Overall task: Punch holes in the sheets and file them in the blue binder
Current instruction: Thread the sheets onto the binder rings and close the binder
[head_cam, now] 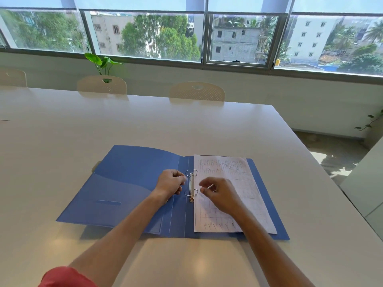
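The blue binder [124, 183] lies open and flat on the white table [145, 121]. Its metal ring mechanism [191, 186] runs along the spine, with both rings looking closed. Gridded sheets [232, 204] with handwriting lie on the right cover, their left edge at the rings. My left hand [171, 183] rests just left of the mechanism, fingers curled, fingertips close to the upper ring. My right hand [219, 193] hovers over the sheets just right of the rings, fingers bent and pinched loosely. A small beige object [95, 165] peeks out from under the binder's left cover.
Two cream chairs [196, 92] stand at the table's far edge, with a third at the far left. A green plant [101, 63] rises behind one. Windows run along the back wall. The table's right edge drops to the floor [331, 154].
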`<state>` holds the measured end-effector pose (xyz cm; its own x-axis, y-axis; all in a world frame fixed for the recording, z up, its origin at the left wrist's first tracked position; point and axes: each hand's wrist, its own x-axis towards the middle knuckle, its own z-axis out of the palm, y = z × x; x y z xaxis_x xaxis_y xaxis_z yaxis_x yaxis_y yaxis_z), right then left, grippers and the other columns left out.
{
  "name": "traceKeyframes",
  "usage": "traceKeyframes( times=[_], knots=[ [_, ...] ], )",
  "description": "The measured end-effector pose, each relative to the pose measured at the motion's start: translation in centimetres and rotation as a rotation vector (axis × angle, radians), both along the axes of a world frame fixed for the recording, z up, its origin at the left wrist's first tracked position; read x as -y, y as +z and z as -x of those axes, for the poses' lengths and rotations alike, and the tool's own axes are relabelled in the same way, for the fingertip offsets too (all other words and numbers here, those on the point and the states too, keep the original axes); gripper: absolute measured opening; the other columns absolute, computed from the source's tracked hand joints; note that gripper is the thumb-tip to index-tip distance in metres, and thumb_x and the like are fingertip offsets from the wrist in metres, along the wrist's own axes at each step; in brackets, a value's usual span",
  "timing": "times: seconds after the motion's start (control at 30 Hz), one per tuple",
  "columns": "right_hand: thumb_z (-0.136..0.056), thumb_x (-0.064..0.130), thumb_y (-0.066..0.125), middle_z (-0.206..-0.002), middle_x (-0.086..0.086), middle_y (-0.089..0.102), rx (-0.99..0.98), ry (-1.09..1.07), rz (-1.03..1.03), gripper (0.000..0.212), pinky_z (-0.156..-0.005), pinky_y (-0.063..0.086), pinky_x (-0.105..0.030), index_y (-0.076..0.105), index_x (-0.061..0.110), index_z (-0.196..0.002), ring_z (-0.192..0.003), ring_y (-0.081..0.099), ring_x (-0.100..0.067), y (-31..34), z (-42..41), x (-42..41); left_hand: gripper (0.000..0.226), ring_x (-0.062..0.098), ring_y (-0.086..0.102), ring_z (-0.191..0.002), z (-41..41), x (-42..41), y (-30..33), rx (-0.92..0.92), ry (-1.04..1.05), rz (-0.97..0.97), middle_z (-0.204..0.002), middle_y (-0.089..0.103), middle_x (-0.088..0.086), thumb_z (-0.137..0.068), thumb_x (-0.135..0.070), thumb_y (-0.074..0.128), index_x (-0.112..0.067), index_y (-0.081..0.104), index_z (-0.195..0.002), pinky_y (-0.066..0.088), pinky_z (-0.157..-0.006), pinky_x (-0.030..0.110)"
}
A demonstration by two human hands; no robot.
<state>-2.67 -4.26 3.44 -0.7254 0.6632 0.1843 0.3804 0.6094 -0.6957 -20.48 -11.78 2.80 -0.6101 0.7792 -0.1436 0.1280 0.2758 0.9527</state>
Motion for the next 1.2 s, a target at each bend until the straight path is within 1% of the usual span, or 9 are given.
traceKeyframes(
  times=[0.17, 0.23, 0.3, 0.4, 0.5, 0.67, 0.77, 0.93, 1.2],
  knots=[
    [-0.092, 0.019, 0.063, -0.096, 0.004, 0.073, 0.012, -0.040, 0.027, 0.015, -0.079, 0.053, -0.020, 0.073, 0.018, -0.104, -0.080, 0.065, -0.004, -0.4, 1.1, 0.6, 0.017, 0.009, 0.059, -0.048, 0.0, 1.4, 0.1, -0.209, -0.225, 0.065, -0.059, 0.066, 0.003, -0.085, 0.000, 0.060, -0.005, 0.074, -0.077, 0.050, -0.049, 0.020],
    [-0.093, 0.017, 0.063, -0.096, 0.004, 0.073, 0.009, -0.057, 0.045, 0.015, -0.081, 0.053, -0.022, 0.074, 0.017, -0.103, -0.082, 0.065, -0.006, -0.6, 1.2, 0.6, 0.018, 0.010, 0.062, -0.050, -0.1, 1.6, 0.0, -0.285, -0.267, 0.073, -0.063, 0.069, 0.006, -0.087, -0.002, 0.060, -0.006, 0.075, -0.079, 0.052, -0.052, 0.020],
    [-0.093, 0.017, 0.062, -0.094, 0.004, 0.073, 0.006, -0.058, 0.061, 0.015, -0.081, 0.054, -0.024, 0.074, 0.016, -0.102, -0.082, 0.066, -0.007, -0.7, 1.1, 0.6, 0.019, 0.012, 0.065, -0.054, 0.2, 2.0, -0.1, -0.258, -0.303, 0.069, -0.066, 0.070, 0.008, -0.089, -0.003, 0.059, -0.009, 0.075, -0.080, 0.052, -0.052, 0.018],
    [-0.093, 0.018, 0.061, -0.089, 0.007, 0.072, 0.002, -0.046, 0.091, 0.015, -0.080, 0.054, -0.025, 0.075, 0.017, -0.100, -0.081, 0.066, -0.006, -1.1, 0.9, 0.7, 0.016, 0.013, 0.069, -0.062, 1.2, 2.7, -0.1, -0.125, -0.375, 0.081, -0.069, 0.074, 0.006, -0.090, -0.006, 0.060, -0.008, 0.075, -0.086, 0.051, -0.053, 0.016],
    [-0.093, 0.021, 0.061, -0.078, 0.014, 0.068, 0.008, -0.064, 0.109, 0.014, -0.073, 0.052, -0.023, 0.075, 0.020, -0.094, -0.075, 0.064, -0.004, -1.5, 0.8, 0.7, 0.013, 0.017, 0.071, -0.068, 1.6, 2.8, -0.1, -0.064, -0.426, 0.077, -0.076, 0.075, 0.008, -0.090, -0.003, 0.061, -0.004, 0.074, -0.092, 0.057, -0.062, 0.022],
    [-0.093, 0.024, 0.061, -0.073, 0.014, 0.067, 0.025, -0.057, 0.158, 0.012, -0.068, 0.052, -0.020, 0.072, 0.025, -0.088, -0.072, 0.066, -0.006, -1.5, 0.9, 0.5, 0.013, 0.019, 0.069, -0.065, 1.2, 2.6, -0.5, -0.071, -0.383, 0.051, -0.079, 0.074, 0.014, -0.090, -0.003, 0.061, -0.005, 0.073, -0.088, 0.059, -0.063, 0.026],
    [-0.093, 0.026, 0.062, -0.076, 0.011, 0.069, 0.041, -0.046, 0.192, 0.011, -0.070, 0.056, -0.024, 0.070, 0.026, -0.086, -0.073, 0.068, -0.009, -1.3, 0.9, 0.2, 0.012, 0.019, 0.068, -0.065, 1.4, 2.7, -0.5, -0.043, -0.404, 0.055, -0.079, 0.074, 0.014, -0.090, -0.005, 0.062, -0.005, 0.074, -0.086, 0.058, -0.063, 0.026],
    [-0.093, 0.023, 0.062, -0.077, 0.013, 0.068, 0.023, -0.027, 0.229, 0.012, -0.067, 0.051, -0.018, 0.069, 0.029, -0.085, -0.076, 0.068, -0.007, -1.1, 0.8, 0.3, 0.013, 0.019, 0.066, -0.064, 1.6, 2.5, -0.3, -0.041, -0.435, 0.072, -0.079, 0.073, 0.014, -0.091, -0.007, 0.061, -0.005, 0.072, -0.087, 0.057, -0.061, 0.026],
    [-0.094, 0.020, 0.061, -0.075, 0.012, 0.067, 0.026, -0.043, 0.209, 0.013, -0.068, 0.053, -0.024, 0.073, 0.022, -0.088, -0.072, 0.066, -0.009, -1.1, 1.1, 0.6, 0.014, 0.017, 0.061, -0.058, 1.1, 2.6, -0.7, -0.062, -0.415, 0.031, -0.076, 0.069, 0.012, -0.092, -0.007, 0.059, -0.003, 0.071, -0.085, 0.057, -0.059, 0.030]
  ],
)
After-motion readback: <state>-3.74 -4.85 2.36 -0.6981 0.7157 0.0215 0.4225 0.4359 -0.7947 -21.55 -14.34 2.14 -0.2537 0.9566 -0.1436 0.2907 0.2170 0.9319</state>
